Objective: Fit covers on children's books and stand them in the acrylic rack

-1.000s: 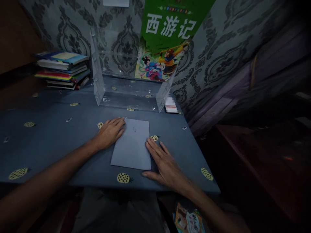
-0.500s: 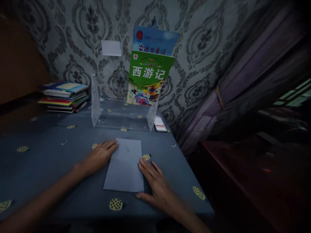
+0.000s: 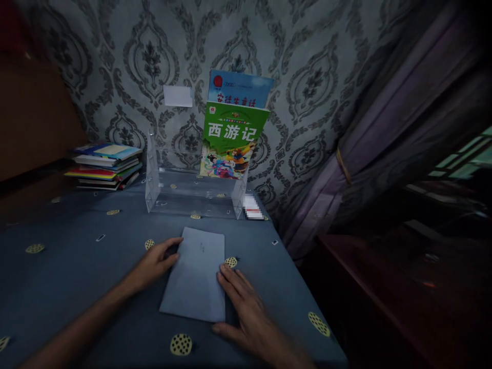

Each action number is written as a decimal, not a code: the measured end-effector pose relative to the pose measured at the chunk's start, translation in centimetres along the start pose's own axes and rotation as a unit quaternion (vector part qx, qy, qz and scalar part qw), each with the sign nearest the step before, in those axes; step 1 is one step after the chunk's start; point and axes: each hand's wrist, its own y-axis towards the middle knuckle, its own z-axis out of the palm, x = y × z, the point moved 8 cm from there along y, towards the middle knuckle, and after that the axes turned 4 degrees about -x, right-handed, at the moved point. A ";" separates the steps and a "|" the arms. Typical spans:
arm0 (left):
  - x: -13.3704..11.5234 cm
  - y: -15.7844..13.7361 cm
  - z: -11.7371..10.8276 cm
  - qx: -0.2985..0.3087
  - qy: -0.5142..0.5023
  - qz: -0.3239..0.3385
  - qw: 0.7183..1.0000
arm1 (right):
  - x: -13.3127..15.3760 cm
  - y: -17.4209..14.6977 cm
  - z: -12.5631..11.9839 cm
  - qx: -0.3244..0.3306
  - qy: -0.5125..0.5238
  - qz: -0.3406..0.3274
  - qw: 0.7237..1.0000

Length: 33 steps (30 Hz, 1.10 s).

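A thin, pale booklet or folder with a small faint mark near its top lies flat on the cloth-covered table, tilted slightly. On its left edge rest the thumb and fingertips of my left hand, spread with a gap between them. My right hand lies along the right edge, fingers stretched out and thumb apart near the lower corner. Behind it stands a clear plastic book rack. A green book with a cartoon cover leans in the rack, in front of a blue book.
Several stacked books sit at the back left. A small blurred white item lies beside the rack. A white card shows against the patterned wall. The table's right edge borders a tied curtain and a dark red surface.
My left hand has opened its thumb away from its fingers and drawn slightly down the booklet's edge. The booklet has turned a little. The view has tilted upward.
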 end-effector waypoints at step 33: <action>-1.9 1.0 1.0 0.040 -0.354 -0.149 0.922 | -7.8 12.6 -2.2 -0.225 0.601 0.193 0.742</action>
